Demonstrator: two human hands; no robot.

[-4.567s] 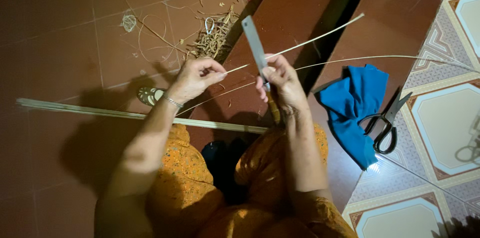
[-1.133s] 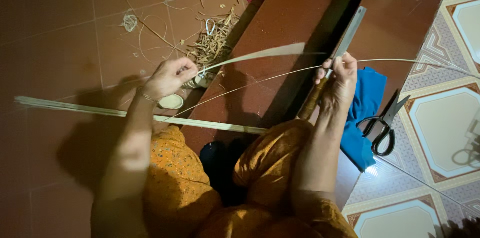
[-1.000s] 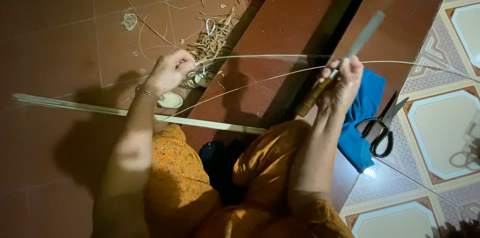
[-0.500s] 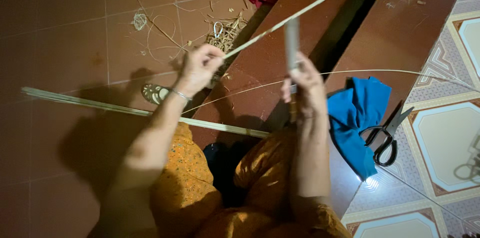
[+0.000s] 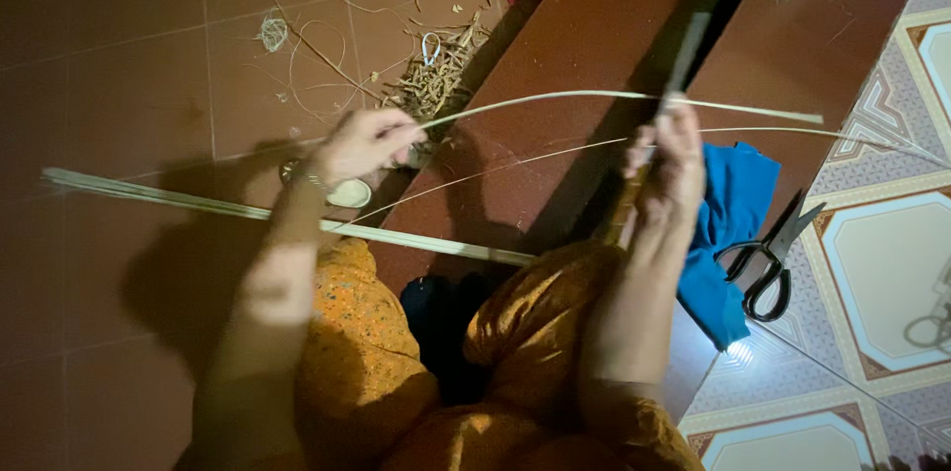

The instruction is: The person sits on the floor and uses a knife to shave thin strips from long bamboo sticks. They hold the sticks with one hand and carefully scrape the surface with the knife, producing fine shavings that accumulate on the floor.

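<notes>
The left hand pinches one end of a thin bamboo strip that arcs rightward above the floor. The right hand is clenched on a knife, blade upright against the strip. A slip could nick the fingers or snap the strip. One bundle of splints, one pair of scissors, one blue cloth.

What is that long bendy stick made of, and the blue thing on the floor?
The strip looks like split bamboo or rattan: pale, thin, matte, bowing between both hands. The blue thing looks like soft cloth, since it lies crumpled in folds.
</notes>
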